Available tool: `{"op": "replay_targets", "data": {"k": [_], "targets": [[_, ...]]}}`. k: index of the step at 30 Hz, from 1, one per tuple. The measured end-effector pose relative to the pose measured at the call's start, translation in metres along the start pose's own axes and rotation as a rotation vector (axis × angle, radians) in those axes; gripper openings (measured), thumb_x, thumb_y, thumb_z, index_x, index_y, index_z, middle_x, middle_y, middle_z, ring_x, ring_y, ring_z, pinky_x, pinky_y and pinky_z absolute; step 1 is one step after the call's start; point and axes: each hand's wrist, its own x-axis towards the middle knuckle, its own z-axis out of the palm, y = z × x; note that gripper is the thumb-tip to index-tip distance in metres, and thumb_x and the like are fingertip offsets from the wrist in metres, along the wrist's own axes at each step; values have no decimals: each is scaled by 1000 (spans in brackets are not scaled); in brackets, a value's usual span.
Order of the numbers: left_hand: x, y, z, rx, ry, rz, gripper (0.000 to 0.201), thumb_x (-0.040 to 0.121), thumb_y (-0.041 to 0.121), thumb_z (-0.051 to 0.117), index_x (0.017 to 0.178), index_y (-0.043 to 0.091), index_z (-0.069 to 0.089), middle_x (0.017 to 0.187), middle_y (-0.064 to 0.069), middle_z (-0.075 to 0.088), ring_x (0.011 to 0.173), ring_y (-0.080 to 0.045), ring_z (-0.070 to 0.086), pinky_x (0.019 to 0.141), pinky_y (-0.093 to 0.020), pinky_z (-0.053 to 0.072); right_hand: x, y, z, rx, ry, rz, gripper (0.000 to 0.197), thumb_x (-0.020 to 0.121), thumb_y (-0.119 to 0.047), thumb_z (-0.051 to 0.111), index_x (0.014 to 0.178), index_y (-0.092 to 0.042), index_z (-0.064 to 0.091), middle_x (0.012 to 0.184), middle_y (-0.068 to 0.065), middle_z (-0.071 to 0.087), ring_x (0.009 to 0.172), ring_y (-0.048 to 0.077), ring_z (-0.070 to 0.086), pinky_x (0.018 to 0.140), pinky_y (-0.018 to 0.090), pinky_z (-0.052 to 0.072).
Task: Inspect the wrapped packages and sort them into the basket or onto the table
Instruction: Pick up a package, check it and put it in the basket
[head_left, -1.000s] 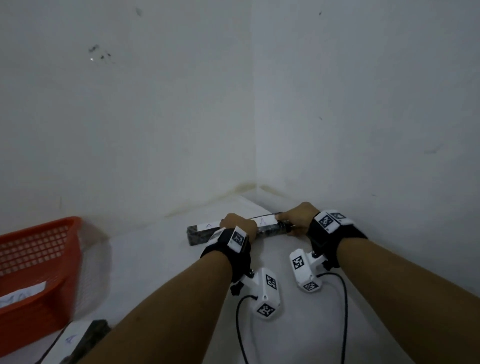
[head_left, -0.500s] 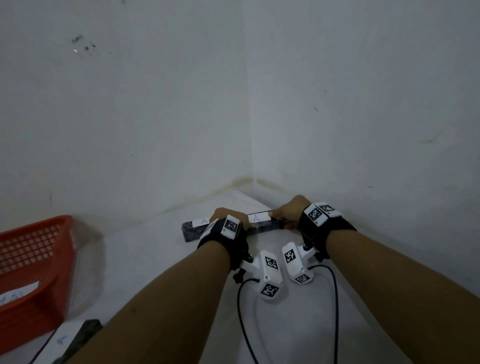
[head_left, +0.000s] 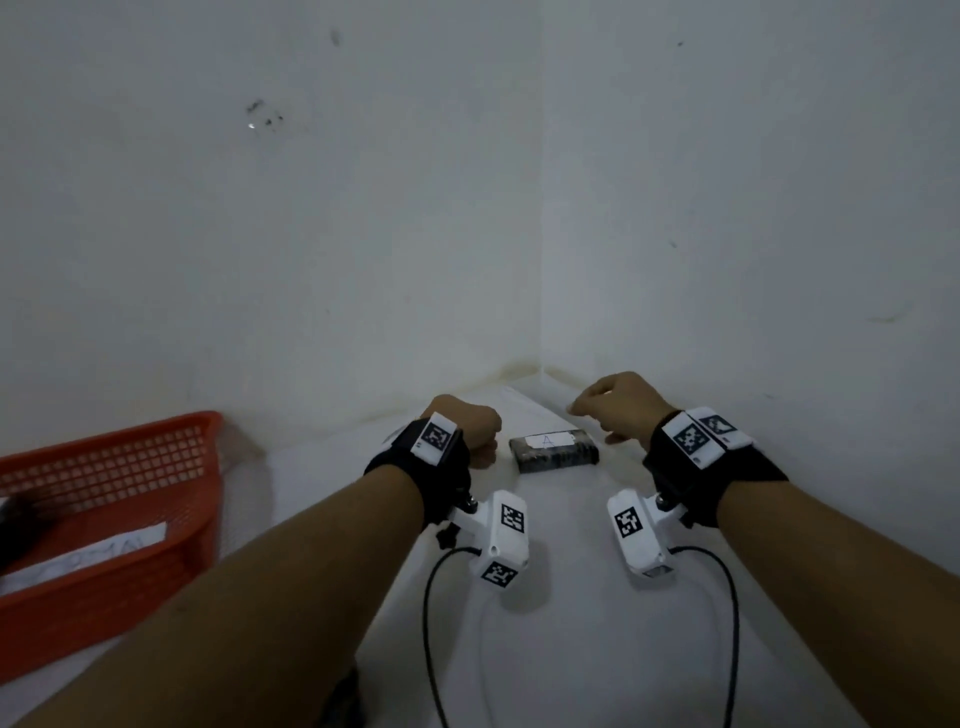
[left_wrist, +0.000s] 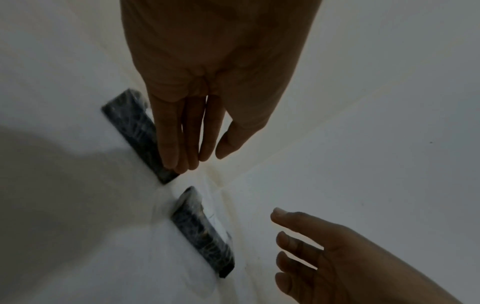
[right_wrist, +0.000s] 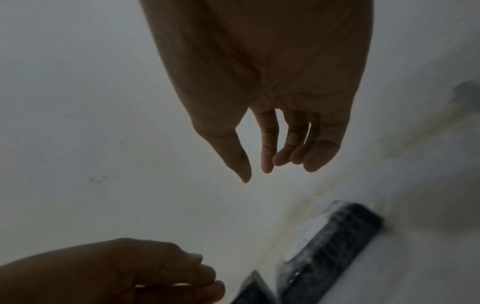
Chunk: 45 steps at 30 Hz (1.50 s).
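Note:
Two dark wrapped packages with white labels lie on the white table near the wall corner. In the head view one package (head_left: 553, 453) shows between my hands; the other is hidden behind my left wrist. The left wrist view has both: the far package (left_wrist: 135, 129) partly under my straight fingers and the near package (left_wrist: 205, 232). My left hand (head_left: 462, 426) (left_wrist: 202, 160) holds nothing; I cannot tell whether its fingertips touch the far package. My right hand (head_left: 597, 410) (right_wrist: 255, 174) hovers with loose fingers above the package (right_wrist: 330, 246), apart from it.
An orange plastic basket (head_left: 130, 467) stands at the left with a labelled package (head_left: 88, 556) inside. Another dark package (head_left: 343, 696) lies under my left forearm at the bottom edge. Two white walls meet just behind the hands. Camera cables trail over the table.
Both hands gripped the packages lying in a row a second ago. They have let go and moved apart, left hand to the left and right hand up to the right.

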Motion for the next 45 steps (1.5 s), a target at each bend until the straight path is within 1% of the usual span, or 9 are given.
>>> {"op": "replay_targets", "data": {"k": [8, 15, 21, 27, 33, 35, 37, 42, 45], "targets": [[-77, 9, -102, 88, 35, 110, 20, 90, 2, 68, 103, -14, 70, 102, -23, 77, 80, -31, 73, 75, -39, 64, -97, -72, 61, 97, -240, -181, 18, 90, -25, 80, 102, -14, 73, 91, 8, 75, 74, 20, 67, 65, 31, 57], [-139, -31, -199, 364, 75, 211, 18, 91, 16, 72, 100, 3, 80, 95, -5, 81, 93, -20, 77, 76, -33, 65, -177, -112, 130, 35, -510, -346, 31, 88, -35, 81, 115, -24, 70, 99, 1, 77, 92, 18, 73, 85, 37, 61], [-201, -66, -268, 802, 90, 275, 18, 91, 31, 73, 104, 26, 83, 90, 13, 78, 81, 1, 67, 72, -16, 49, -234, -138, 172, -32, -592, -481, 35, 84, -35, 84, 114, -28, 69, 94, -8, 76, 82, 7, 73, 65, 18, 54], [-254, -104, -316, 894, -150, 61, 37, 92, 20, 70, 126, 34, 72, 123, 20, 70, 115, -1, 64, 106, -30, 51, -286, -148, 220, -208, -754, -538, 58, 78, -45, 87, 128, -25, 67, 109, -9, 73, 98, 9, 71, 94, 34, 59], [-283, -127, -322, 1021, -359, -58, 70, 85, 35, 79, 148, 40, 49, 141, 18, 56, 109, 8, 54, 90, -17, 45, -309, -142, 248, -501, -871, -469, 88, 69, -56, 90, 142, -21, 57, 131, -3, 68, 112, 14, 66, 98, 32, 55], [-285, -136, -320, 1024, -378, -54, 77, 80, 37, 84, 148, 41, 48, 143, 18, 56, 114, 2, 56, 95, -20, 48, -314, -140, 252, -548, -890, -453, 92, 67, -57, 90, 144, -20, 56, 132, -2, 67, 115, 16, 64, 102, 36, 53], [-284, -144, -318, 1011, -373, -28, 77, 75, 36, 88, 143, 43, 53, 140, 18, 61, 121, -4, 59, 104, -27, 50, -319, -141, 252, -577, -906, -457, 86, 68, -56, 90, 139, -17, 60, 127, -1, 69, 112, 17, 65, 101, 36, 54], [-285, -150, -322, 963, -320, 40, 60, 76, 45, 85, 132, 39, 64, 123, 21, 69, 106, 5, 64, 92, -19, 53, -324, -144, 250, -582, -931, -458, 65, 71, -53, 90, 123, -17, 72, 114, 0, 75, 104, 16, 68, 93, 32, 57], [-287, -151, -328, 911, -243, 102, 52, 80, 47, 81, 129, 37, 66, 117, 22, 70, 103, 4, 66, 95, -24, 55, -321, -145, 253, -529, -876, -479, 52, 70, -47, 91, 111, -18, 76, 100, -1, 77, 92, 14, 70, 72, 25, 55]]}}
